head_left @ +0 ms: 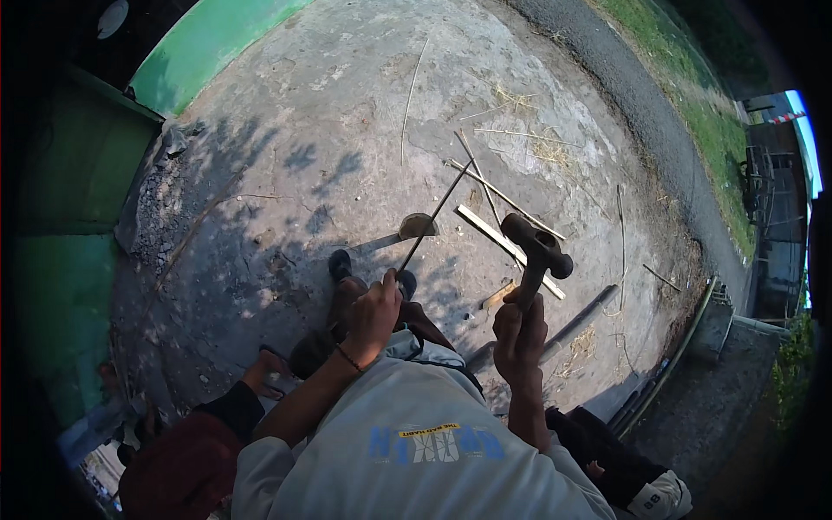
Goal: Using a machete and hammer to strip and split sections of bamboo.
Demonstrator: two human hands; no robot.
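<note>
Left: a bright green painted wall (199, 56) borders the left edge of the grey, cracked concrete ground (338, 113). Near the middle of the lower part, the left hand (373, 314) is clenched around a thin, straight, dark rod (445, 198) held out over the ground; its long axis slopes from the fist toward the far edge, leaning right, the free end pointing away from the body. Along its length the rod crosses, in view, a half-round brown block (413, 227); whether they touch cannot be told. Right of it, a pale, squared wooden strip (487, 229) slants down toward the right. The right hand (521, 340) grasps the handle of a brown, worn hammer (537, 250), handle rising, head uppermost, its long axis running from upper left to lower right. Farther right, a dark, round pole (594, 310) lies obliquely, nearer the right edge.
</note>
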